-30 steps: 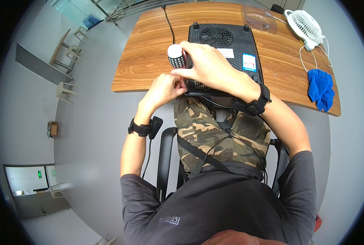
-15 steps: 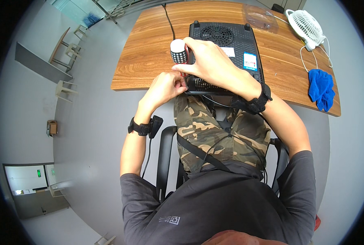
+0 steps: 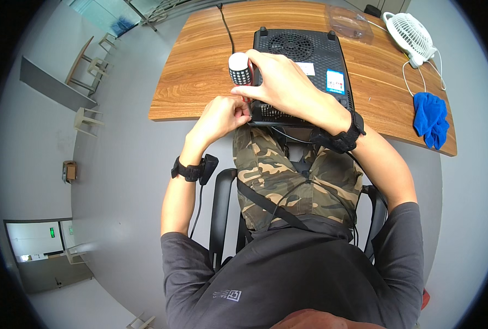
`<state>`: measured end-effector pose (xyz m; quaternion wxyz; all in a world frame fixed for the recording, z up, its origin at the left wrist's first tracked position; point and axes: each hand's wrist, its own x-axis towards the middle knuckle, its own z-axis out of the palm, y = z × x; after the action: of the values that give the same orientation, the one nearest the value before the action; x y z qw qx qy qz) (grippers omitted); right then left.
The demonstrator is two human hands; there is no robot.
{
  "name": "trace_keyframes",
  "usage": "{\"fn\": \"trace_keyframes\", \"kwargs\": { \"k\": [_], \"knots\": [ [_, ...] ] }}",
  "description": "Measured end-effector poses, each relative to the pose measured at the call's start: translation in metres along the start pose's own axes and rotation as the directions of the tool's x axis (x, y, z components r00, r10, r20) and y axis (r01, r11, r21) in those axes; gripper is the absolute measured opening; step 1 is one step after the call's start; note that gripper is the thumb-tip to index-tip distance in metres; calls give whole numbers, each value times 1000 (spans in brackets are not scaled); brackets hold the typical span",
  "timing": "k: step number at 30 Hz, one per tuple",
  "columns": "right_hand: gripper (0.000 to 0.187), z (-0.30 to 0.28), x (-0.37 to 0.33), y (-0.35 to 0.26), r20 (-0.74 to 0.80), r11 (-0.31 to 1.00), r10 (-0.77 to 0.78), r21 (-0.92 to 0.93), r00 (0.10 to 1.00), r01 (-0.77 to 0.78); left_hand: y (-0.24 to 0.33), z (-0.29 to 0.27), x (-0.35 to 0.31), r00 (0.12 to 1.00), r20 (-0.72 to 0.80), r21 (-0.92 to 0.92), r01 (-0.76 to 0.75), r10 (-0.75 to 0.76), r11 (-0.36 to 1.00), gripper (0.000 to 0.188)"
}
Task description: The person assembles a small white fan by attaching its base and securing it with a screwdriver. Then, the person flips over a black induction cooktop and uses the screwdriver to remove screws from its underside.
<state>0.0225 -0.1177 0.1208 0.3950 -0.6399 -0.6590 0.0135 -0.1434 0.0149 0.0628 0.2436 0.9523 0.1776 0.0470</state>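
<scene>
A black induction cooker (image 3: 325,54) lies upside down on the table, its feet, round fan grille and labels facing up. My right hand (image 3: 281,82) grips an upright screwdriver (image 3: 239,70) with a white end cap, a dotted black band and a red part. Its shaft points down at the cooker's near left corner, and my fingers partly cover it. Beside the shaft, my left hand (image 3: 224,114) is closed in a pinch at that same corner. What lies between the left fingertips is hidden.
The wooden table (image 3: 192,71) carries a black cable (image 3: 227,27) beyond my hands. At the right are a white fan (image 3: 411,35) with its cord, a clear plastic tray (image 3: 347,24) and a blue cloth (image 3: 431,118) over the edge. Chair armrests (image 3: 222,219) flank me.
Hardly anything differs. My left hand has shifted very slightly at the corner, while the right hand keeps its grip on the upright screwdriver.
</scene>
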Motion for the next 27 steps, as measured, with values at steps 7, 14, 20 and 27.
{"fn": "trace_keyframes", "kwargs": {
  "k": [7,14,20,27],
  "knots": [
    [47,3,-3,2,-23,1000,-23,12,999,24,1,0,0,1000,7,-13,21,-21,1000,10],
    [50,12,-9,-2,-88,994,34,104,996,-25,-10,9,0,999,-49,-60,-14,11,998,12],
    [50,11,-8,-1,-74,995,30,96,997,-23,-6,10,-2,997,-80,-64,-12,7,998,13],
    [51,10,-8,0,-65,996,19,90,998,-13,-6,10,-3,995,-100,-60,-27,21,998,12]
  ]
}}
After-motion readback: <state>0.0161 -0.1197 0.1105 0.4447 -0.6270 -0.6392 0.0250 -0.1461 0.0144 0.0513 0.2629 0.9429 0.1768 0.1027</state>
